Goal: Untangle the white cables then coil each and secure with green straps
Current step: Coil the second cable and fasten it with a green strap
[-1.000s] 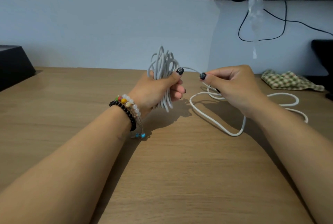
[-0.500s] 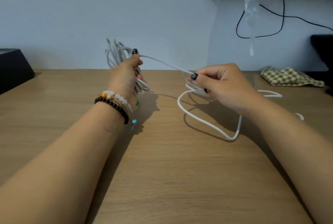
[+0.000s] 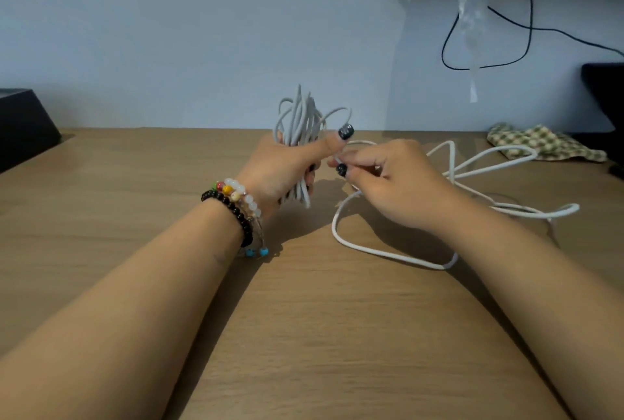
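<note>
My left hand [image 3: 287,166] grips an upright coil of white cable [image 3: 300,122] above the middle of the wooden table [image 3: 135,200], thumb pressed across the loops. Just to its right, my right hand [image 3: 395,183] pinches the free run of the same cable close to the left thumb. The loose white cable [image 3: 388,252] trails from under my right hand in wide loops over the table toward the right. No green strap shows in this view.
A checked cloth [image 3: 540,144] lies at the far right of the table. Dark objects stand at the left edge [image 3: 23,129] and right edge [image 3: 604,95]. A black wire [image 3: 486,65] and plastic film [image 3: 472,14] hang on the wall.
My left hand, which had swung left with the coil, has come back to the middle beside my right hand. The loose loops on the table have shifted.
</note>
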`<state>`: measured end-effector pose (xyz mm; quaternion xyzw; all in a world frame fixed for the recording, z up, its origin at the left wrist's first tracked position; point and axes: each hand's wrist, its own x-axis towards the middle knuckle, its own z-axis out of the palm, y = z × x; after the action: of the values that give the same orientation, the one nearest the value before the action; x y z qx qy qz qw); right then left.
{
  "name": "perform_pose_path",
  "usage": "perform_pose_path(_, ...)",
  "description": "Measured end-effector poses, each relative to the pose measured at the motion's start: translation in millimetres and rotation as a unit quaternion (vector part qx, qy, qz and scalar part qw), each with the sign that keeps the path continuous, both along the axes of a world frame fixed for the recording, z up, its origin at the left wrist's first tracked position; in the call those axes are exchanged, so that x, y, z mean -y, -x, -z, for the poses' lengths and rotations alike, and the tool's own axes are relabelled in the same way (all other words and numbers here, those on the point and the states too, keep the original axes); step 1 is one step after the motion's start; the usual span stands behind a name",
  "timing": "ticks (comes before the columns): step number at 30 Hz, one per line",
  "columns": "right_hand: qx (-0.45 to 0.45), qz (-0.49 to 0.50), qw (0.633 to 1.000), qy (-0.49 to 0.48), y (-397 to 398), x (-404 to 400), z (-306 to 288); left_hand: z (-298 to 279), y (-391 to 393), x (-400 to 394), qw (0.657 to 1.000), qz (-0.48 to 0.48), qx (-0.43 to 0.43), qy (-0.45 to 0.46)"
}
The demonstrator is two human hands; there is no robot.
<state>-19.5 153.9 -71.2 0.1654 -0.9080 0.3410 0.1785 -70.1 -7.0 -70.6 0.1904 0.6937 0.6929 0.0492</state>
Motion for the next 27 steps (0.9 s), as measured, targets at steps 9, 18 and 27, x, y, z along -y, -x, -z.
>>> perform_pose_path(9, -0.001, 0.010, 1.000, -0.023, 3, 3, 2, 4, -1, -5, 1.000, 0.011, -0.009, -0.016)
perform_pose_path(18, -0.001, -0.002, 1.000, 0.006, -2, 4, -4, 0, 3, -6, 0.986, 0.043, 0.043, -0.156)
perform_pose_path(27, -0.096, 0.106, 0.985, -0.099, 6, -16, -5, -27, 6, 7, 0.896, 0.027, 0.148, -0.417)
